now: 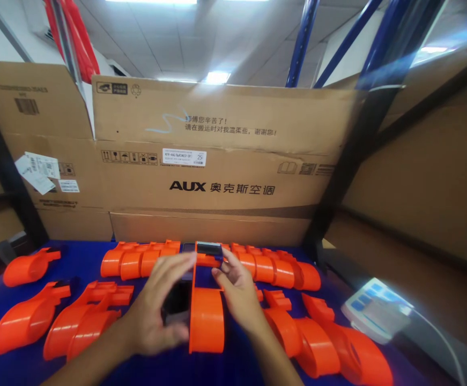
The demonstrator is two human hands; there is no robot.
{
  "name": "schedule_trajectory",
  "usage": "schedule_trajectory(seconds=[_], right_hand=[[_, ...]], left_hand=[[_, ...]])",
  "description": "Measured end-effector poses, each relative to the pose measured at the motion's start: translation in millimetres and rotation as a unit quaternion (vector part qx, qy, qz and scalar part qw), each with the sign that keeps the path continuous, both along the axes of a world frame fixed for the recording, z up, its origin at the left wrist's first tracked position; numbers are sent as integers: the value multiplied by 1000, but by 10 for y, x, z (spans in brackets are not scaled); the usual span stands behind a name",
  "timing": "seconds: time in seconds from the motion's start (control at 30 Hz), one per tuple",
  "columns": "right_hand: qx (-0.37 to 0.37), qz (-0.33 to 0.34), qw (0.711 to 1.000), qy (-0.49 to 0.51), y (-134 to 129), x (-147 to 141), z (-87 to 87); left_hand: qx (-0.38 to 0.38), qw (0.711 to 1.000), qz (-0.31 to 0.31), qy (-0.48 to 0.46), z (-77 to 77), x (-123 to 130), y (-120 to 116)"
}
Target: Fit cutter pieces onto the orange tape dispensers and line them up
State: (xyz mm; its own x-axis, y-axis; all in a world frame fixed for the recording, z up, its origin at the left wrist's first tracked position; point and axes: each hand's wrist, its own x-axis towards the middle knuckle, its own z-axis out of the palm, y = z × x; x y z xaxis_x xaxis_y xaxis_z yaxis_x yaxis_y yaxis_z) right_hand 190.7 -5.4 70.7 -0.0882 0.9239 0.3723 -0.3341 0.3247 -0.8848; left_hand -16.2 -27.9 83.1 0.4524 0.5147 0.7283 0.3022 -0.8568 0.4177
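An orange plastic part (208, 321) with a wide rounded band stands near the middle of the blue surface. A dark piece (209, 249) sits at its upper end. My right hand (237, 284) pinches the part's upper section between thumb and fingers. Beside its left side is my left hand (161, 305), thumb and fingers spread around a dark object (178, 296) that is partly hidden; whether the hand touches it is unclear. Similar orange parts lie to the left (26, 321) and right (317, 346) of my hands.
Rows of orange parts (131, 264) line the back of the blue table (136, 370). A large cardboard panel (225, 177) stands behind them, between dark posts. On the right lies a white device (376, 310) with blue keys and a cable.
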Motion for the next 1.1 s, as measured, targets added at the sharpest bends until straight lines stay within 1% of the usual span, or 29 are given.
schedule_trajectory(seconds=[0.03, 0.07, 0.1, 0.17, 0.2, 0.23, 0.27, 0.33, 0.43, 0.53, 0.6, 0.8, 0.97, 1.1], right_hand=[[2, 6, 1000, -2, -4, -7, 3], [6, 10, 1000, -3, -7, -13, 5], [12, 11, 1000, -4, -9, -20, 7], [22, 9, 1000, -6, -8, -35, 7], [24, 8, 1000, -9, -6, -40, 5], [24, 6, 1000, -13, -3, -44, 2], [22, 0, 1000, -20, 1, -45, -3], [13, -21, 999, -43, 8, -39, -19], [-14, -64, 995, -77, 9, -20, -48], [-37, -83, 990, -106, -9, -13, -63], [-31, -96, 987, -129, -30, -22, -61], [20, -141, 974, -175, -75, -57, -61], [22, -128, 966, -225, -53, -41, -95], [31, -131, 963, -234, -45, -37, -108]], left_hand=[[-54, 996, 24, -64, -14, 50, 91], [-110, 985, 40, -124, -29, 113, 181], [-166, 970, 35, -176, -45, 185, 264], [-261, 934, -25, -243, -77, 327, 397], [-293, 917, -56, -264, -92, 386, 444], [-314, 903, -77, -281, -107, 431, 477], [-325, 894, -84, -297, -120, 460, 498], [-328, 884, -71, -324, -143, 477, 515], [-319, 880, -43, -349, -168, 448, 509], [-317, 878, -39, -356, -183, 423, 482], [-315, 877, -40, -362, -183, 418, 458], [-320, 878, -39, -355, -161, 398, 408], [-323, 881, -34, -345, -180, 387, 400], [-326, 879, -33, -347, -158, 397, 360]])
